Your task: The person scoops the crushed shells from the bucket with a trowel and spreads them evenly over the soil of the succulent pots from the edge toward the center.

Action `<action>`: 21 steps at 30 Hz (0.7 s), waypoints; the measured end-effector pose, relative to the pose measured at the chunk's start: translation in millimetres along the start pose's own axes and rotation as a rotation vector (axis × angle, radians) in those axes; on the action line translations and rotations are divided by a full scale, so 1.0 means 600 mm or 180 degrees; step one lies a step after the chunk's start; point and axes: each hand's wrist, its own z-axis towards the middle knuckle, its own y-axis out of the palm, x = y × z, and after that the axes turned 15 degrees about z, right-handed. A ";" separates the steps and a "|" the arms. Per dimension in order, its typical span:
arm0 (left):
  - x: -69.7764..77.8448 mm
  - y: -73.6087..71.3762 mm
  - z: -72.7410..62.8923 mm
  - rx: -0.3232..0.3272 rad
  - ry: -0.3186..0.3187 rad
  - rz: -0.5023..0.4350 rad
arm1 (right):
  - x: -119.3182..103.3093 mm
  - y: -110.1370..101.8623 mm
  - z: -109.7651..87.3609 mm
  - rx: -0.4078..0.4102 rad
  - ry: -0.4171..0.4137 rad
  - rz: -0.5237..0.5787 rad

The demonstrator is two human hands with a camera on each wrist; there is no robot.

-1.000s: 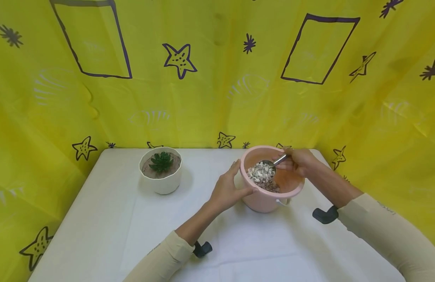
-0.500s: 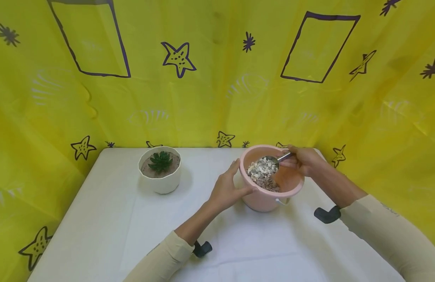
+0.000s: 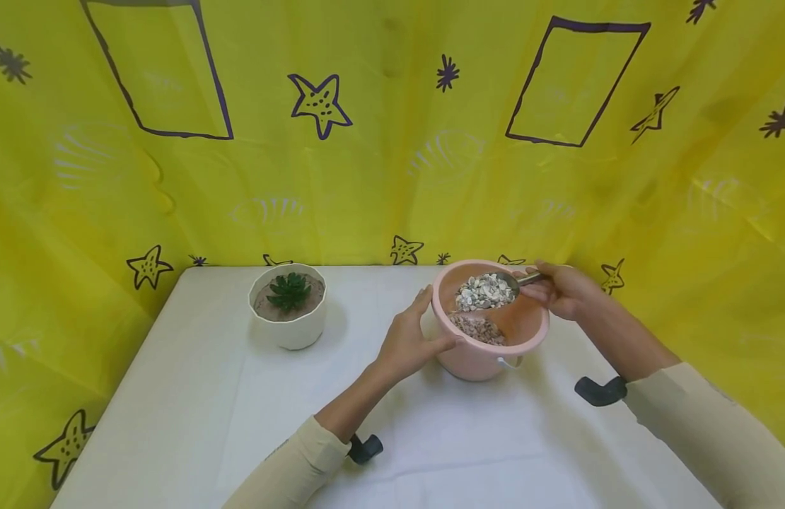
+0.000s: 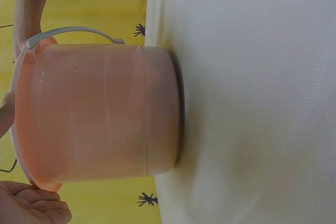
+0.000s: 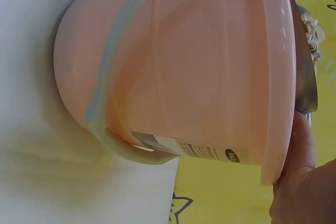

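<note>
A pink bucket [image 3: 465, 364] stands upright on the white-covered table. My left hand [image 3: 408, 345] holds its rim from the near left, with thumb and fingers [image 4: 39, 203] set apart along the edge. In my right hand [image 3: 569, 291] is the handle of a metal scoop [image 3: 527, 278], held at the bucket's right rim. The scoop is heaped with small whitish shells [image 3: 484, 291] and sits level with the bucket's opening. Lower inside lie brownish shells or gravel [image 3: 478, 330]. In the right wrist view, the scoop's metal side [image 5: 305, 80] and its heap rise past the rim.
A white faceted pot [image 3: 293, 331] with a green succulent [image 3: 288, 291] stands at the back left of the table [image 3: 176, 396]. Behind hangs a yellow curtain [image 3: 367, 177] with drawn stars. The bucket's pale handle [image 5: 113, 45] hangs down its side.
My right hand has raised the scoop and drawn it slightly right, lifting the shell heap off the brownish material below. The left hand keeps its hold on the rim.
</note>
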 end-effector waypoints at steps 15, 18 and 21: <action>-0.001 0.001 0.000 -0.0003 0.0020 -0.0070 | -0.006 -0.014 -0.003 -0.0147 0.0209 0.0459; -0.001 0.001 0.001 0.0004 0.0020 -0.0053 | -0.006 -0.014 -0.003 -0.0130 0.0214 0.0490; -0.002 0.001 0.001 0.0006 0.0030 -0.0052 | -0.005 -0.013 -0.003 -0.0106 0.0210 0.0499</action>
